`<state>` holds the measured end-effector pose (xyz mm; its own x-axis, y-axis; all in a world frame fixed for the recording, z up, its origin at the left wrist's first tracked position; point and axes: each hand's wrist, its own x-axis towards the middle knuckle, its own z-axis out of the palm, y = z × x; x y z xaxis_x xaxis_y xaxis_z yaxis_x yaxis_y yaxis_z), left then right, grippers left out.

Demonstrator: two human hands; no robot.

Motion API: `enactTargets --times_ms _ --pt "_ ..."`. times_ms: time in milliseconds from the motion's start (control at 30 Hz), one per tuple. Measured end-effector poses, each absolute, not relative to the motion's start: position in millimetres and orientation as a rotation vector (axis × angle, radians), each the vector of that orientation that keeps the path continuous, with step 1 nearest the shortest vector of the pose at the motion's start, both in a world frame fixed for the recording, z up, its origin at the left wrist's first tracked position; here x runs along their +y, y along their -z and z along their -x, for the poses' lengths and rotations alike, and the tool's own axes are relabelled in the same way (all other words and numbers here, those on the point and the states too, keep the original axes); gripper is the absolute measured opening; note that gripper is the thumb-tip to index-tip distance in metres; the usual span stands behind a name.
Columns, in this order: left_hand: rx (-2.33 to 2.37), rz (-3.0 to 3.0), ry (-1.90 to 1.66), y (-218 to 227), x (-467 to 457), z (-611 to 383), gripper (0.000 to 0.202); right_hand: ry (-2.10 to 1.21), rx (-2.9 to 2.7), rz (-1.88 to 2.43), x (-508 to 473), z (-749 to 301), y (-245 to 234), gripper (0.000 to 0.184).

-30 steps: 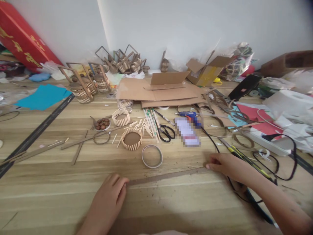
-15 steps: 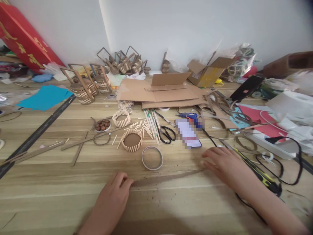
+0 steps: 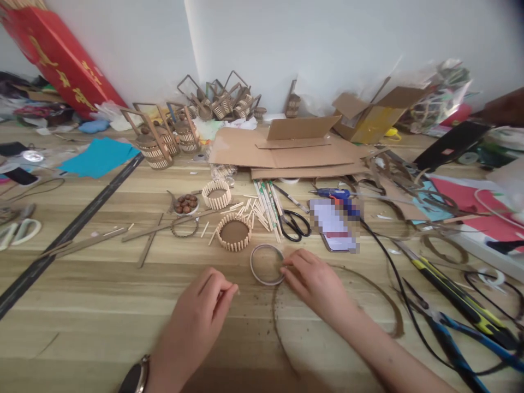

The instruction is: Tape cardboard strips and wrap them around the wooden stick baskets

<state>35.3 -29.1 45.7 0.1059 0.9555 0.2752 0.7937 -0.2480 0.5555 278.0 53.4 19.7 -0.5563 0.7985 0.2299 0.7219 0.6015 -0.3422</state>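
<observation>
My left hand (image 3: pixel 200 311) is over the near middle of the table, thumb and forefinger pinched. Something tiny may show at its fingertips, but I cannot make it out. My right hand (image 3: pixel 317 284) is closed on a thin brown strip (image 3: pixel 380 286), which curves out to the right of the hand and also hangs in a bend toward me on its left. Its fingertips are at the right rim of a pale tape-like ring (image 3: pixel 252 267) lying on the wood. Behind the ring stands a round, brown-bottomed tray (image 3: pixel 234 232) fenced with short sticks.
A second stick-fenced ring (image 3: pixel 216 195), a dish of brown beads (image 3: pixel 186 204), black scissors (image 3: pixel 295 225), a phone (image 3: pixel 333 225) and a blue glue gun (image 3: pixel 338 197) lie beyond. Pliers (image 3: pixel 440 322) and a yellow-black cutter (image 3: pixel 458 297) are at right. Flattened cardboard (image 3: pixel 286 155) lies behind.
The strip lay stretched between both hands; now it bends from my right hand. My right hand has moved left to the ring, and my left hand has come off the strip's end. The view has shifted.
</observation>
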Motion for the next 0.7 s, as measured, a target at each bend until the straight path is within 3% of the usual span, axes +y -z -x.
enactTargets --times_ms 167,533,700 --pt "1.768 -1.838 -1.029 -63 -15 -42 0.023 -0.344 -2.451 1.099 52 -276 -21 0.017" --pt "1.581 -1.887 -0.801 -34 -8 -57 0.043 -0.411 -2.506 1.069 37 -260 -17 0.006" --pt "1.667 -1.768 -0.893 -30 -3 -57 0.028 -0.393 -2.463 1.163 34 -254 -15 0.006"
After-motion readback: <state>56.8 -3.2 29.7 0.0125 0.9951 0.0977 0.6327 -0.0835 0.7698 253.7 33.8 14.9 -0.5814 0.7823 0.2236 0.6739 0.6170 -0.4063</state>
